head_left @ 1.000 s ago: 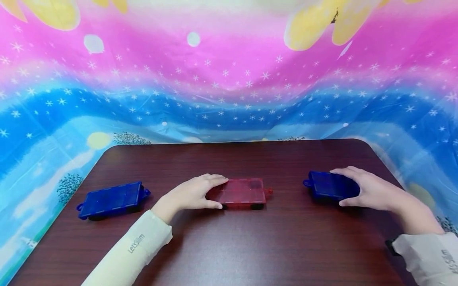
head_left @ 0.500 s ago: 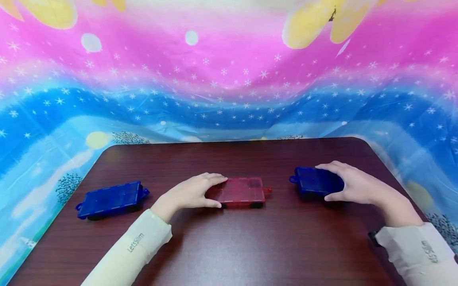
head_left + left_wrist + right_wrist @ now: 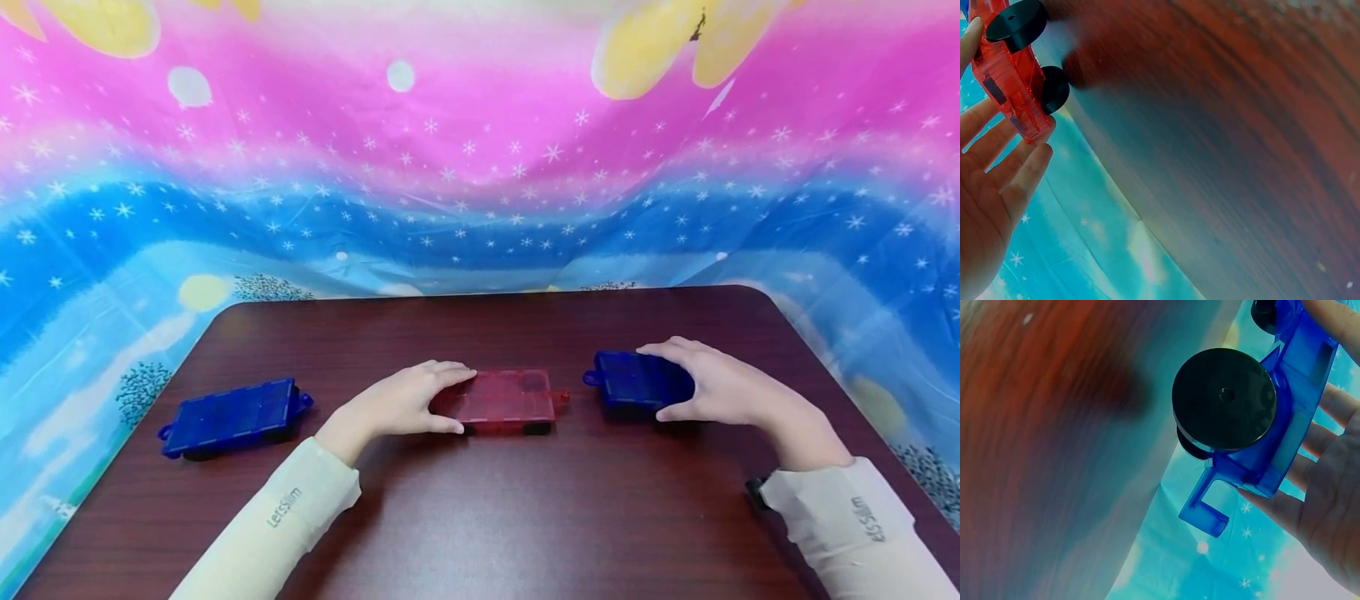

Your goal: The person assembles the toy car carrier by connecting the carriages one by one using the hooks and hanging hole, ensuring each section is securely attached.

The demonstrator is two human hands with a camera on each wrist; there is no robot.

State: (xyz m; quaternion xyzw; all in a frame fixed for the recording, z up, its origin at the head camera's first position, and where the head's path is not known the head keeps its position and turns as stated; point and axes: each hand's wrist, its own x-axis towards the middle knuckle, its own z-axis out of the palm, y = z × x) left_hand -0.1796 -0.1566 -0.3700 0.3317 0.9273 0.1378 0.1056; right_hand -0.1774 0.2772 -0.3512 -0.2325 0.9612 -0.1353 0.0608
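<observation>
A translucent red toy train car (image 3: 517,398) stands on its black wheels mid-table, its small peg hitch (image 3: 562,397) facing right. My left hand (image 3: 393,400) holds its left end, thumb at the near side and fingers at the far side. Right of it is a translucent blue toy train car (image 3: 630,381), its ring coupling (image 3: 592,378) facing the red car across a short gap. Around that car's right end curls my right hand (image 3: 727,387). In the right wrist view, its black wheel (image 3: 1222,400) and a hooked hitch (image 3: 1204,519) appear; the left wrist view has the red car's underside (image 3: 1010,94).
Another blue toy train car (image 3: 228,418) stands at the left of the dark wooden table (image 3: 480,517), slightly angled, with its own ring and peg ends. A snowflake-printed curtain (image 3: 480,192) hangs behind the table and along its sides.
My right hand has slid the blue car leftward, narrowing the gap to the red car. The left hand and the red car stay in place, as does the far-left blue car.
</observation>
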